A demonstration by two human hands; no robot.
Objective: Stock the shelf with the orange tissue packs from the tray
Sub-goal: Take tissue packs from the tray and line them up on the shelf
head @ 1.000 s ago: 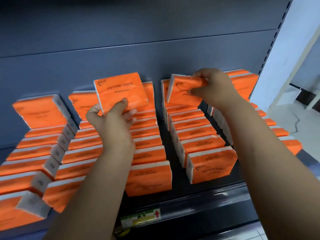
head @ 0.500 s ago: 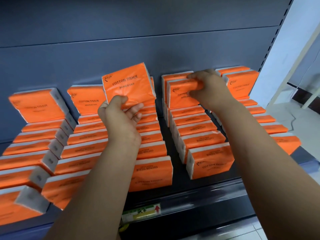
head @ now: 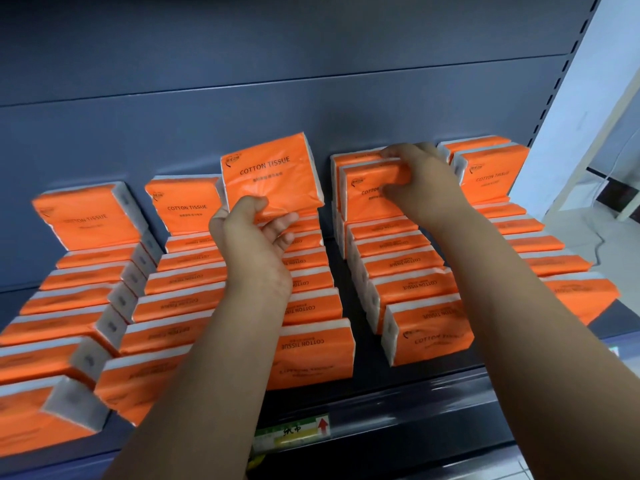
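Rows of orange tissue packs point(head: 311, 355) marked COTTON TISSUE fill the dark shelf point(head: 408, 386) from front to back. My left hand point(head: 252, 244) grips the lower edge of one orange pack point(head: 270, 174) and holds it upright above the back of the middle row. My right hand point(head: 422, 181) pinches the top of another pack point(head: 367, 188), which stands near the back of the row to the right, against the pack behind it. The tray is out of view.
The grey back panel point(head: 277, 98) of the shelf unit rises behind the packs. A price label point(head: 294, 433) with a red arrow sits on the shelf's front rail. A white wall and floor point(head: 588, 237) lie to the right.
My left hand has carried its pack up and back toward the rear of the middle row. My right hand has lowered its pack into the back of the right row.
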